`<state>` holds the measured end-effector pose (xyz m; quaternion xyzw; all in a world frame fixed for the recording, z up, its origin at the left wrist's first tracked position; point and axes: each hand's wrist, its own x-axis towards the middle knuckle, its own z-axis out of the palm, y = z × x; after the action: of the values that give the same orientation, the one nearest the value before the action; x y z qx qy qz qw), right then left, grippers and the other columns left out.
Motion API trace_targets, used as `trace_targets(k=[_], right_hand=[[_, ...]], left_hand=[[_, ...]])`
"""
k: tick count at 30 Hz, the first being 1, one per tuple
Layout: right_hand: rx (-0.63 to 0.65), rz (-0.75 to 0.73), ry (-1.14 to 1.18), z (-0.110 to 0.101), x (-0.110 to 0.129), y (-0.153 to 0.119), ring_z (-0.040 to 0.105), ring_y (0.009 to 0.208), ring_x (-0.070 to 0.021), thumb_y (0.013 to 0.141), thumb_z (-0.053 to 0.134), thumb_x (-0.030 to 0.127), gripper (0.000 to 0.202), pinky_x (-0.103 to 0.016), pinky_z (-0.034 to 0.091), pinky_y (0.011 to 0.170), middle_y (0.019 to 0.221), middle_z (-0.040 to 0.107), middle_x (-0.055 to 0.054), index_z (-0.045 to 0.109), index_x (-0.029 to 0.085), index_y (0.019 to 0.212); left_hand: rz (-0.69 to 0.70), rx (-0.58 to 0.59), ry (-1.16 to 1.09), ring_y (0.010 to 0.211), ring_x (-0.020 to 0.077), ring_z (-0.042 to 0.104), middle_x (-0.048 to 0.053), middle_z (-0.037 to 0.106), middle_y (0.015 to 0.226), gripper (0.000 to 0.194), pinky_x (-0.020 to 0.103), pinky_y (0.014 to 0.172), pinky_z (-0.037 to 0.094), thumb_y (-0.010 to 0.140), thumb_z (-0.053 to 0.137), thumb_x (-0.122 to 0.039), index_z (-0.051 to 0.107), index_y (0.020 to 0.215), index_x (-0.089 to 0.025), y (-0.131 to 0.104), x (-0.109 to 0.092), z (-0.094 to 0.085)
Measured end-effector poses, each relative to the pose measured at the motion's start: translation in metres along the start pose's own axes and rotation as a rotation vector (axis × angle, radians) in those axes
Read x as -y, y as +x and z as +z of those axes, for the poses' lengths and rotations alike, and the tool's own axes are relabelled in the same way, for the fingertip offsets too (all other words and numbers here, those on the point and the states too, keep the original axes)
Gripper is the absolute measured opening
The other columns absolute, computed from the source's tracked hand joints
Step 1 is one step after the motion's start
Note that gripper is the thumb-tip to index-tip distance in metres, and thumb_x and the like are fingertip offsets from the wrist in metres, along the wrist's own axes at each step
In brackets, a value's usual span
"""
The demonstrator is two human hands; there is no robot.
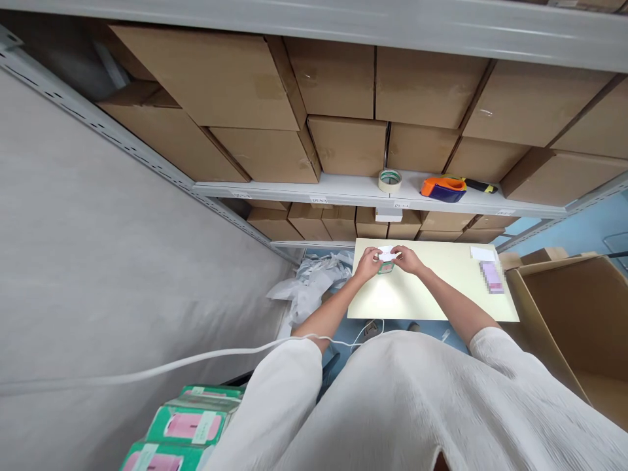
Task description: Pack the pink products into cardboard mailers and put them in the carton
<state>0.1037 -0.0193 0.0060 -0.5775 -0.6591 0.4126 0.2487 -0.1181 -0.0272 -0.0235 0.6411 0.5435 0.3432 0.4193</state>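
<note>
A small white label or slip (386,254) is held between my two hands above the pale yellow table (426,304). My left hand (369,263) pinches its left edge, and my right hand (406,259) pinches its right edge. Just below the slip, partly covered by it, a small green and pink box (386,268) shows between my hands. Farther right on the table lie a white card (482,254) and a blurred purple item (492,277).
Shelves of cardboard boxes (347,145) rise behind the table, with a tape roll (390,181) and an orange dispenser (443,189) on one ledge. A large open carton (544,320) stands right. Green-pink packs (189,425) are stacked lower left. A white cable (206,356) crosses my left arm.
</note>
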Motion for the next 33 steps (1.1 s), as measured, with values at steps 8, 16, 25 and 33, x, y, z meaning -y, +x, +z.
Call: trace_targets(k=[8,16,25,33], right_hand=[[0.060,-0.057,-0.244,-0.003,0.007,0.004,0.067,0.089,-0.0178,0.073,0.085,0.021,0.041,-0.034,0.058,0.081,0.135,0.063,-0.008,0.061,0.025,0.106],[0.126,-0.152,-0.577,0.007,0.024,0.006,0.063,0.082,-0.0207,0.081,0.079,0.022,0.038,-0.031,0.042,0.067,0.126,0.066,-0.007,0.057,0.025,0.111],[0.084,-0.159,-0.565,0.022,0.032,0.013,0.060,0.076,-0.0207,0.080,0.077,0.030,0.037,-0.030,0.035,0.064,0.118,0.066,-0.005,0.055,0.026,0.109],[0.037,-0.187,-0.511,0.040,0.043,0.039,0.060,0.079,-0.0228,0.084,0.080,0.039,0.038,-0.031,0.036,0.065,0.116,0.066,-0.006,0.054,0.026,0.107]], left_hand=[[0.027,0.053,0.072,0.094,0.0182,0.071,0.007,0.062,0.133,0.048,0.039,0.099,0.061,0.078,0.074,-0.008,0.070,0.123,-0.025,-0.005,-0.006,-0.001],[0.061,0.065,0.093,0.099,0.0216,0.072,0.005,0.063,0.132,0.050,0.041,0.100,0.060,0.080,0.068,-0.004,0.069,0.123,-0.029,-0.015,-0.005,-0.007],[0.096,0.049,0.057,0.113,0.0232,0.070,0.007,0.062,0.141,0.059,0.038,0.102,0.061,0.080,0.063,-0.002,0.068,0.132,-0.029,-0.018,0.001,-0.022],[0.152,0.014,0.088,0.127,0.0245,0.065,0.011,0.060,0.146,0.063,0.041,0.116,0.053,0.081,0.057,0.002,0.065,0.138,-0.023,-0.006,0.009,-0.047]])
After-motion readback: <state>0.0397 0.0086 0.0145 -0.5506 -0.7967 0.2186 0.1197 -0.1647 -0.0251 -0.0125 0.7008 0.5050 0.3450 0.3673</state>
